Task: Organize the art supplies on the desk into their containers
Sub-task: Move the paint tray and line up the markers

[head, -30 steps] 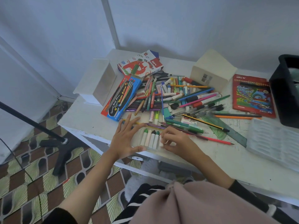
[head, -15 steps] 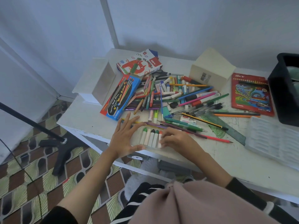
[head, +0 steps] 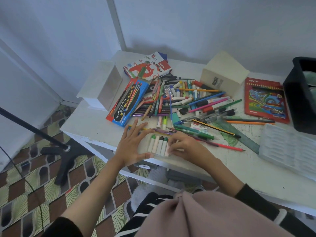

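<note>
The right hand (head: 184, 147) curls its fingers over the right end of a row of markers (head: 159, 145); the left hand (head: 131, 146) lies flat, fingers straight, against the row's left side; the markers sit near the desk's (head: 89, 124) front edge, just before a heap of pens (head: 188, 106).

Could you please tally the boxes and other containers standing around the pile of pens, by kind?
Printed supply boxes: 3 (oil pastels box, water colours box, colour pencils box)
Plain boxes: 2 (white box, cream box)
Bins: 1 (black bin)
Trays: 1 (clear plastic tray)
Total: 7
</note>
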Demonstrator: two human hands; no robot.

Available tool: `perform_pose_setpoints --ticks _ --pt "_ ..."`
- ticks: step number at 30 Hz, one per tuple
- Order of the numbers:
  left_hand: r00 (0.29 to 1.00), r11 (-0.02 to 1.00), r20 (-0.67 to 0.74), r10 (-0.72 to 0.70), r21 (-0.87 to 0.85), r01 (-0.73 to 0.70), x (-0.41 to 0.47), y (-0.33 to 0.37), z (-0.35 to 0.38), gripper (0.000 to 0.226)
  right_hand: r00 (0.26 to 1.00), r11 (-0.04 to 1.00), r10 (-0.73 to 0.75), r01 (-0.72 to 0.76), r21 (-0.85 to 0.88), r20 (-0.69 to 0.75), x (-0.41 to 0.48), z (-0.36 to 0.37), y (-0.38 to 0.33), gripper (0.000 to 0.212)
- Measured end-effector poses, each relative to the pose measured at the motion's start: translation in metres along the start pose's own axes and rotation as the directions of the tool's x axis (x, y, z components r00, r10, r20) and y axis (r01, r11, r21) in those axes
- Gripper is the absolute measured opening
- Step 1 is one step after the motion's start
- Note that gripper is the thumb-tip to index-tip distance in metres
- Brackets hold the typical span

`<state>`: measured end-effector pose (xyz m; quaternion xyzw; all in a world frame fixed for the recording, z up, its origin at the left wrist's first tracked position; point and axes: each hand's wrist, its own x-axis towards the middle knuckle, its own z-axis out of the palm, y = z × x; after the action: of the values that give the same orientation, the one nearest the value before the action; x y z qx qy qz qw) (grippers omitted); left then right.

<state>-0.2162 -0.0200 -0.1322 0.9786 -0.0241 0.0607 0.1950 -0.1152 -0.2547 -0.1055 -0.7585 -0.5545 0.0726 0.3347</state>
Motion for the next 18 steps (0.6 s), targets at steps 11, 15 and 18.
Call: perform_pose_setpoints --ticks 11,15,18 --pt "1.000 1.000 -0.012 0.009 -0.011 -0.009 0.001 -0.001 0.000 0.085 0.901 0.910 0.341 -0.388 -0.146 -0.267 0.051 -0.075 0.048 0.024" --pt "1.000 1.000 -0.011 0.009 -0.011 -0.009 0.001 -0.001 0.000 0.086 0.901 0.838 0.391 -0.434 -0.331 -0.189 0.068 -0.084 0.068 0.032" --pt "1.000 1.000 -0.005 0.011 -0.001 -0.011 0.001 0.000 -0.001 0.085 0.893 0.788 0.433 -0.441 -0.429 -0.123 0.077 -0.083 0.072 0.030"
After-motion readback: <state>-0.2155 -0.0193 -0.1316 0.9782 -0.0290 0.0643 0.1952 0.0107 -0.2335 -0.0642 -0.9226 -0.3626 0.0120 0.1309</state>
